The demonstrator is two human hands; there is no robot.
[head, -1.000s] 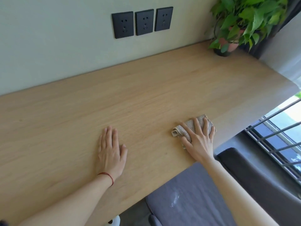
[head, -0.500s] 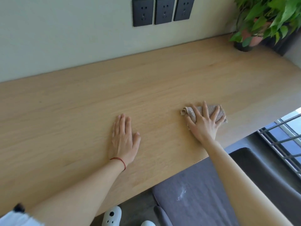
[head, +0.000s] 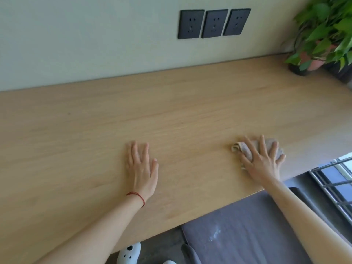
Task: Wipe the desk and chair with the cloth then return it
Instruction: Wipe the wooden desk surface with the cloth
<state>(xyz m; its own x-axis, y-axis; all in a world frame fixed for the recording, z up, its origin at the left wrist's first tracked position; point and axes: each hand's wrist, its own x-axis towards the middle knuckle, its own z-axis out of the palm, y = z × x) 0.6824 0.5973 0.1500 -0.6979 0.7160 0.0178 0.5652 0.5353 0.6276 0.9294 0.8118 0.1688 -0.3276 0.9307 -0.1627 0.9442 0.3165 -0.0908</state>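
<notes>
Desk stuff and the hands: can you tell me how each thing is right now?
Cloth: bunched, pressed flat on the desk under the right hand.
Right hand: fingers spread, on the cloth.
Left hand: flat, palm down, empty.
Desk: bare wood in the middle.
Chair: pushed partly under the desk, whitish smear on the seat.
Wall sockets: nothing plugged in.
Potted plant: upright, at the far right corner.

No readable text, labels, brands, numbers or signs anywhere in view.

The right hand [head: 262,161] covers most of the cloth [head: 245,148] near the desk's [head: 171,115] front edge; the potted plant [head: 323,35] is cropped at right.
</notes>
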